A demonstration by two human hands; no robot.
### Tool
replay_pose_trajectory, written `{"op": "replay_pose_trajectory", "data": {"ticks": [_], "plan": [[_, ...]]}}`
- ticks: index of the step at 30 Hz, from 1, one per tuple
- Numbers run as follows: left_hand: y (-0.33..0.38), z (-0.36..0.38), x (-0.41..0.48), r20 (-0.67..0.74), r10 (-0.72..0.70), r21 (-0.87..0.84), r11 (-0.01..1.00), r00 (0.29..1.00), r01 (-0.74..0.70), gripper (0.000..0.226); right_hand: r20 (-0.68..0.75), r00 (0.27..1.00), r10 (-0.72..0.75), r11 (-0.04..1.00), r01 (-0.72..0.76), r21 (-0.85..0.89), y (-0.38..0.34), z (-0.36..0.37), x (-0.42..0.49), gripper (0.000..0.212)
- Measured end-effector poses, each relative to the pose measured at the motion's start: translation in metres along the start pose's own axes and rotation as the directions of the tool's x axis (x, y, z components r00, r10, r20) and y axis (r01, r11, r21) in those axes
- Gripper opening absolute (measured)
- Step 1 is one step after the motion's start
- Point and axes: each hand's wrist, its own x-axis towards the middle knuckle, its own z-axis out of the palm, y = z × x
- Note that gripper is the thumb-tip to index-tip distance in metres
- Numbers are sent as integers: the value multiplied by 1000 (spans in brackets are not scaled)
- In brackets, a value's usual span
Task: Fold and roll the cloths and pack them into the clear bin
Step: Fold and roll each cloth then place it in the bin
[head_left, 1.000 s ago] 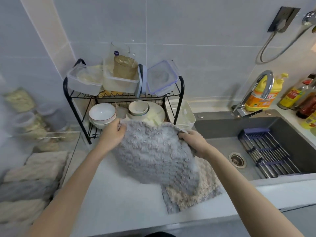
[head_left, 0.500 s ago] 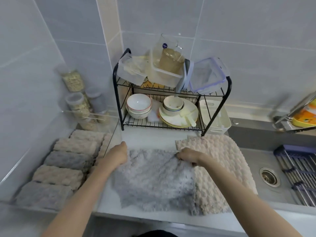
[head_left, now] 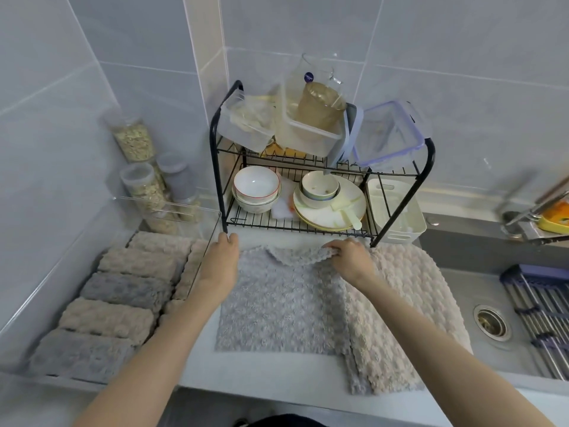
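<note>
A grey cloth (head_left: 277, 306) lay spread on the counter (head_left: 261, 369) beside the clear bin (head_left: 18, 306) of rolled cloths, left hand (head_left: 222, 257) pressing one far corner, right hand (head_left: 349, 257) pinching the other, apparently about to fold it forward.

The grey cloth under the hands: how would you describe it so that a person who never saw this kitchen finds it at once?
Start at the black dish rack on the counter. Directly in front of it a grey cloth lies spread flat, with the left hand and right hand on its far corners. Unlike the rolled cloths in the clear bin on its left, it is unrolled, and it partly covers the beige cloth on its right.
</note>
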Motion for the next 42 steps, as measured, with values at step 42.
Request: {"op": "replay_pose_trajectory", "data": {"ticks": [42], "plan": [[-6,85,-116,221,129,228,957,967,-179,47,321,929,-184,843,317,-434,50,56,-116,36]]}}
